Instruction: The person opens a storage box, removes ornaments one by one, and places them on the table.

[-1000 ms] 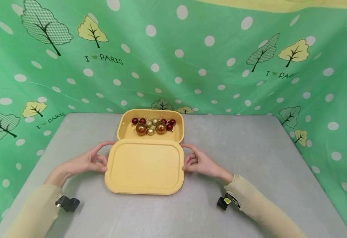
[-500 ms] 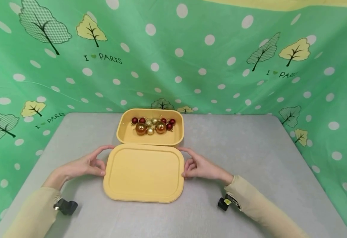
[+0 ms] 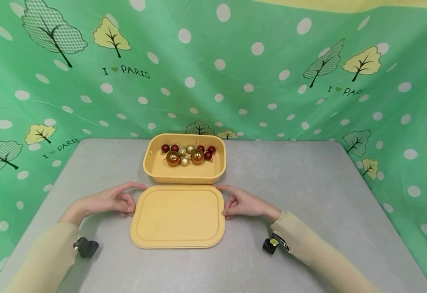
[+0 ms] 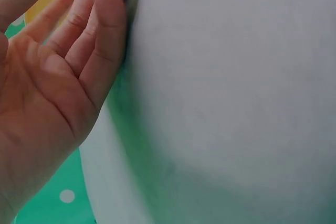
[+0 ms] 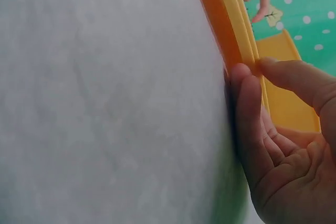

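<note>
A flat yellow lid (image 3: pixel 178 215) lies low over the grey table in front of a yellow box (image 3: pixel 184 180). My left hand (image 3: pixel 105 201) holds its left side, index finger reaching to the far corner and thumb side at the edge. On the right side my right hand (image 3: pixel 248 203) grips it the same way. The right wrist view shows fingertips (image 5: pixel 249 80) right at the lid's rim (image 5: pixel 239 19). Inside the box sit two large amber baubles (image 3: pixel 198 156), dark red baubles (image 3: pixel 165 148) and small gold baubles (image 3: pixel 185 161). In the left wrist view, curled fingers (image 4: pixel 107 35) hide most of the contact.
The grey table (image 3: pixel 290 183) stretches out on both sides of the lid and in front of it. A green dotted curtain (image 3: pixel 235 81) printed with trees hangs behind and beside it. Small black cameras (image 3: pixel 86 247) are strapped at both wrists.
Both hands have drawn the lid toward the body, away from the box, and lowered it. A narrow gap now shows between lid and box, whose near wall is uncovered.
</note>
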A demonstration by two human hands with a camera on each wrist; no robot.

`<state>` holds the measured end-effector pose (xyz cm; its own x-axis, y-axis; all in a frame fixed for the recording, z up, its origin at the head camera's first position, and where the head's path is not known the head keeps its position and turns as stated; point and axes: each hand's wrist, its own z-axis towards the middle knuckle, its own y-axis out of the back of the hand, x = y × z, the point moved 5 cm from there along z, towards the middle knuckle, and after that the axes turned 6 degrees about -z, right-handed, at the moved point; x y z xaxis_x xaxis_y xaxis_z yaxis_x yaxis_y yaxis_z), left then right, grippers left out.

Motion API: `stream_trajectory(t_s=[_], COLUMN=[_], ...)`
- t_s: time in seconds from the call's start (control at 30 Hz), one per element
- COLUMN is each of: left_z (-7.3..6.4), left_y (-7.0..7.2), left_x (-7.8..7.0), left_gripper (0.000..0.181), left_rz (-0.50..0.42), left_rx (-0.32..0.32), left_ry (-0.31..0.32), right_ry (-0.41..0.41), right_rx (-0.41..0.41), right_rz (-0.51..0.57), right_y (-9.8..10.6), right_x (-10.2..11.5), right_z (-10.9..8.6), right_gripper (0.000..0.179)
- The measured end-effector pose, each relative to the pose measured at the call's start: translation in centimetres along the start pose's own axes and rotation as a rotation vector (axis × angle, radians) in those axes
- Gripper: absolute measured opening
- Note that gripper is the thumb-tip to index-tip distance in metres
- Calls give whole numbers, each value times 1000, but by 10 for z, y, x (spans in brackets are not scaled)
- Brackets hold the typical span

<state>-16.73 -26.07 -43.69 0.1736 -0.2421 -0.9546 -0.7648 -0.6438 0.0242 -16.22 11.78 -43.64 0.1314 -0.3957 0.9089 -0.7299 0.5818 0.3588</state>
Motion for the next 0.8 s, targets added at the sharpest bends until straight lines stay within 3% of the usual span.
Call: stream_trajectory(t_s=[0.27, 0.5, 0.6, 0.8], left_z=[0, -2, -1, 5], left_y=[1, 1, 3, 15], left_x=[-8, -13, -16, -27], left_gripper=[63, 61, 57, 58], left_rz=[17, 14, 60, 161], left_rx=[-105, -157, -210, -393], left_ry=[44, 73, 55, -34], right_ry=[-2, -16, -20, -44], right_rx=[-10, -27, -44, -86], right_rz=[0, 24, 42, 24], right_y=[0, 0, 4, 11], right_x=[2, 0, -1, -3], right_z=[1, -1, -5, -11], right_gripper=[79, 68, 65, 49])
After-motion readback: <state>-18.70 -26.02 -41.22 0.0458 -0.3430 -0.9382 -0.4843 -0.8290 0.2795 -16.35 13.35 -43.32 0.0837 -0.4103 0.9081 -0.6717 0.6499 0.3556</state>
